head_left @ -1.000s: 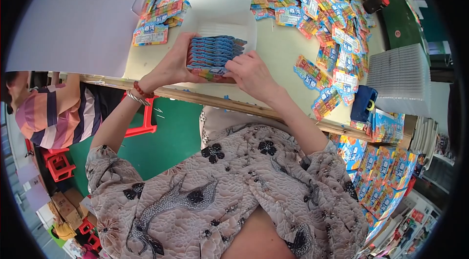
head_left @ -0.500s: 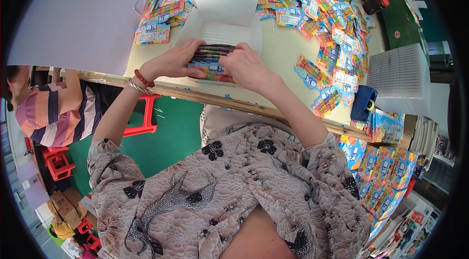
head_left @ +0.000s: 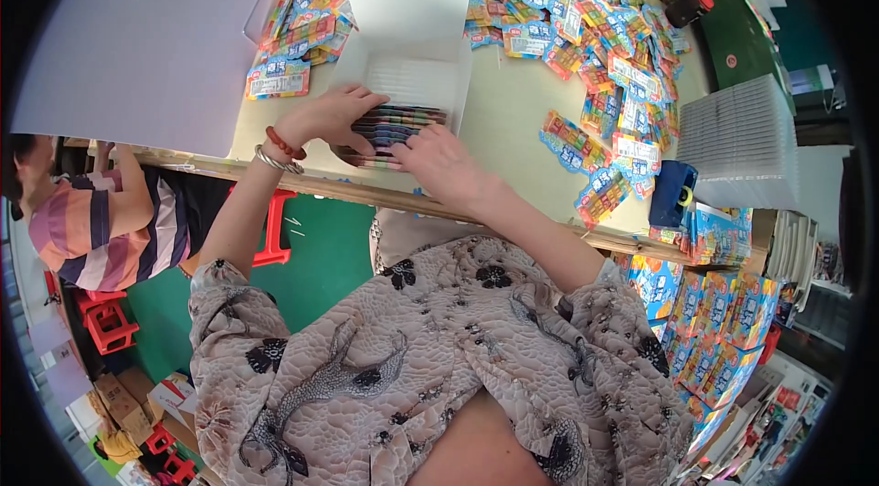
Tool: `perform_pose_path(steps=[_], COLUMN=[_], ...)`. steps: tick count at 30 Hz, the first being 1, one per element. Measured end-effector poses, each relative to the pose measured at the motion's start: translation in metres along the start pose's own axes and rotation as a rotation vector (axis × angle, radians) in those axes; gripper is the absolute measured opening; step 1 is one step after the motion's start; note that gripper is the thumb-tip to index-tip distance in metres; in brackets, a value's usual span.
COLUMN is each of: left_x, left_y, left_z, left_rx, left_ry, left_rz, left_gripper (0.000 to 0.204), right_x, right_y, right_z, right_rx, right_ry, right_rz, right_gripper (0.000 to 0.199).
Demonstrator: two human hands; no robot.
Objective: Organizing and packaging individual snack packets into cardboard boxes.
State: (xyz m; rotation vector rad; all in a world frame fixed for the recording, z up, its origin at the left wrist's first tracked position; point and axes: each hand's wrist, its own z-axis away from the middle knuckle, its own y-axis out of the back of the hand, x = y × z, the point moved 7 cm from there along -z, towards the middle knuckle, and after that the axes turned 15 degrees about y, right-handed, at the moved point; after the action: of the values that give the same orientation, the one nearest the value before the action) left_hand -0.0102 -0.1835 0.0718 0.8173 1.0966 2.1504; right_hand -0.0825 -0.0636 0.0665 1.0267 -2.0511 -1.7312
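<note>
A white box [head_left: 403,60] with its lid raised stands at the table's front edge. A row of colourful flat packets [head_left: 396,127] is packed on edge in its near part. My left hand [head_left: 331,121] lies at the row's left end, thumb and fingers spread apart across the packets. From the right, my right hand [head_left: 441,165] reaches over the near part of the row, its fingers stretched out and touching the packets. Its palm side is hidden.
Loose packets [head_left: 604,74] heap across the right of the table; a smaller pile [head_left: 279,78] lies left of the box. A blue tape dispenser [head_left: 673,195] and stacked white trays [head_left: 737,142] stand at right. Another person [head_left: 110,220] sits at left, near red stools [head_left: 108,321].
My right hand has come down nearer the front of the box, its fingers going from curled at a packet to stretched out. A packet's printed front no longer shows at the row's near side.
</note>
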Motion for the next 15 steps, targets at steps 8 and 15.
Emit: perform_pose_path(steps=[8,15], left_x=[0.008,0.016], left_y=[0.004,-0.012], left_z=[0.001,-0.016], left_rx=[-0.004,0.008], left_ry=[-0.14,0.093], left_rz=[0.18,0.133], left_gripper=[0.084,0.068], right_x=[0.027,0.071], right_y=[0.064,0.022], right_z=[0.033,0.055], right_rx=[0.343,0.478], right_ry=[-0.169,-0.674], right_rz=[0.0,-0.546], right_gripper=[0.024,0.069])
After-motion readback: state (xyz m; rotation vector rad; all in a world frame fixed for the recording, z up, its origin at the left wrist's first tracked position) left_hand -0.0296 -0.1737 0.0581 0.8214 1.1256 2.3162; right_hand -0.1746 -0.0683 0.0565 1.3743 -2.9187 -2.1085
